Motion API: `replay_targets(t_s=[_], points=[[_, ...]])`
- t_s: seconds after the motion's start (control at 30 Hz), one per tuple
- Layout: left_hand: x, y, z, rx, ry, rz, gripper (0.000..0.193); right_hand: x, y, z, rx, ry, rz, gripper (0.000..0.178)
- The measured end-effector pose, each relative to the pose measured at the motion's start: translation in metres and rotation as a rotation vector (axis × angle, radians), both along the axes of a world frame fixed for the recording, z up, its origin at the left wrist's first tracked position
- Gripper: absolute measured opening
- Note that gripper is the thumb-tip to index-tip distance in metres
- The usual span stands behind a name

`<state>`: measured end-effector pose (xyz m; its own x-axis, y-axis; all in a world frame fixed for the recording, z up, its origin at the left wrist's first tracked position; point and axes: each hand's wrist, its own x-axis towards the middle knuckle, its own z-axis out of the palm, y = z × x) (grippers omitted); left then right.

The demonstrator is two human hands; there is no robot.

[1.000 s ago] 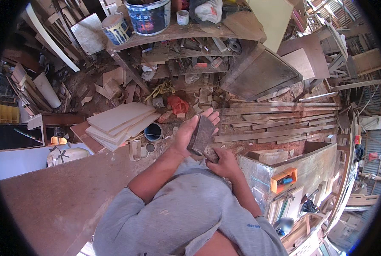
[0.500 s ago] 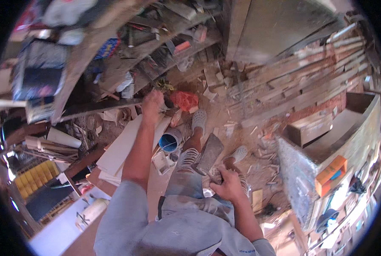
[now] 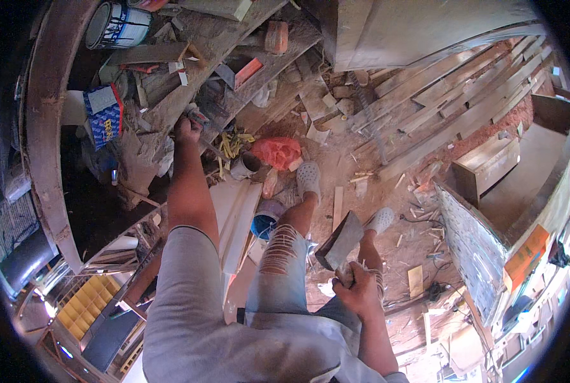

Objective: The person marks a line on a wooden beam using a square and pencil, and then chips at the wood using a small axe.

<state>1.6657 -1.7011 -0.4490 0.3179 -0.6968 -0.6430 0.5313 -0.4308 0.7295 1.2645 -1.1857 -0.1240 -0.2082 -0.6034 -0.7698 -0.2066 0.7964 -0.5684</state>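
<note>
My right hand (image 3: 356,292) hangs low at my side, closed on a flat grey-brown wooden block (image 3: 340,240) that points up and away from my thigh. My left hand (image 3: 188,125) is stretched out ahead, fingers closed around a small dark and red object (image 3: 197,115) at the edge of a dusty wooden shelf (image 3: 170,108). Below are my legs in torn light jeans and pale perforated clogs (image 3: 308,178) standing on a dirt floor strewn with wood scraps.
A paint can (image 3: 116,25) and a blue box (image 3: 104,115) sit on the shelving at left. A red plastic bag (image 3: 277,152), a small tin (image 3: 244,166), a blue bucket (image 3: 265,220) and white boards (image 3: 237,214) lie by my feet. Planks (image 3: 438,102) pile up at right beside a wooden cabinet (image 3: 489,210).
The view has tilted down and swung left. My left hand has left the block and reached forward to the shelf. My right hand has lowered the block beside my leg.
</note>
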Motion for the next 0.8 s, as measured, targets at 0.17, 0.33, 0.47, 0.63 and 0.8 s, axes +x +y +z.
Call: replay_targets(t_s=[0.17,0.33,0.47,0.63,0.8], points=[[0.079,-0.028,0.025,0.130,0.041,0.005,0.018,0.000,-0.010,0.024,-0.039,-0.047,-0.015,0.026],[0.058,0.017,0.051,-0.182,0.285,-0.113,0.028,-0.001,-0.005,0.037,-0.046,0.018,0.054,0.030],[0.047,0.030,0.083,-0.318,0.518,0.083,0.031,-0.004,-0.004,0.047,-0.064,-0.002,0.091,0.033],[-0.036,0.085,0.091,-0.207,0.461,-0.008,0.031,-0.006,-0.008,0.055,-0.091,0.043,0.114,0.034],[-0.078,0.136,0.156,-0.113,0.235,0.043,0.024,-0.008,0.001,0.066,-0.085,0.106,0.143,0.039]])
